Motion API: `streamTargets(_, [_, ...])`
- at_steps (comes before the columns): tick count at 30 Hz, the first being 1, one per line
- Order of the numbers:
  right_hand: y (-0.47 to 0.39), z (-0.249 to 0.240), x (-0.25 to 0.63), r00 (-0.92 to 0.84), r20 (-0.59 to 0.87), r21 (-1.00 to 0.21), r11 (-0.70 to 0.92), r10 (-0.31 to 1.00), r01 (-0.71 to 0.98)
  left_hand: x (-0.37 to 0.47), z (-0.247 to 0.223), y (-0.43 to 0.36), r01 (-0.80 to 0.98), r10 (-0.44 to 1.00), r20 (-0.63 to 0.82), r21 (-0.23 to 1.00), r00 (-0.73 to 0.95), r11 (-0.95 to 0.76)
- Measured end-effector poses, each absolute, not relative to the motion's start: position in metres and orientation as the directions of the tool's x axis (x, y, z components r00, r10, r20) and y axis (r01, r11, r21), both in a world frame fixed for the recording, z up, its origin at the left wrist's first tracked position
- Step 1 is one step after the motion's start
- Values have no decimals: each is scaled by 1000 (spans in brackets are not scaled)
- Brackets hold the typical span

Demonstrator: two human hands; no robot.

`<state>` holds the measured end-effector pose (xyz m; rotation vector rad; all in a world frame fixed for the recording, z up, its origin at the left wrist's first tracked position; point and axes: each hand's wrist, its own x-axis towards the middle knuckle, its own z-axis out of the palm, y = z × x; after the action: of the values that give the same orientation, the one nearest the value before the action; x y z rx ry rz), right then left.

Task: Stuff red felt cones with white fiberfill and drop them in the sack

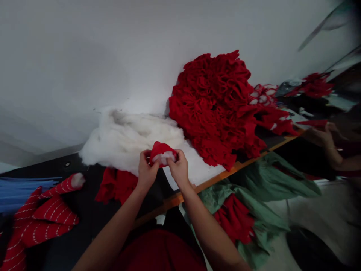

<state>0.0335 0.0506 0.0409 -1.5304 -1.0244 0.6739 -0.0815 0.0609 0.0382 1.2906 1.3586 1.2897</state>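
Between my two hands is a small red fabric pouch (pixel 158 149) with white stuffing (pixel 165 156) showing in its opening. My left hand (pixel 147 169) pinches its left edge with thumb and fingers. On the opposite edge my right hand (pixel 179 169) grips the cloth, its thumb at the stuffing. Just behind the hands spreads a large heap of loose white fibre filling (pixel 126 131). A pile of red fabric pieces (pixel 117 184) lies close to my left forearm, and a white sheet (pixel 194 165) lies right of my right hand.
A tall heap of red fabric pieces (pixel 211 101) rests against the wall. Striped red stuffed pieces (pixel 53 210) and blue strips (pixel 22 192) lie at left. Below the wooden table edge (pixel 203 184) hangs a green sack (pixel 270 210) with red cloth. Another person's hand (pixel 327 137) is at right.
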Motion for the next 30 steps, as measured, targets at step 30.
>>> streamTargets(30, [14,44,118,459,49,-999,52,887,6,4,42,42,255,887,331,872,321,-418])
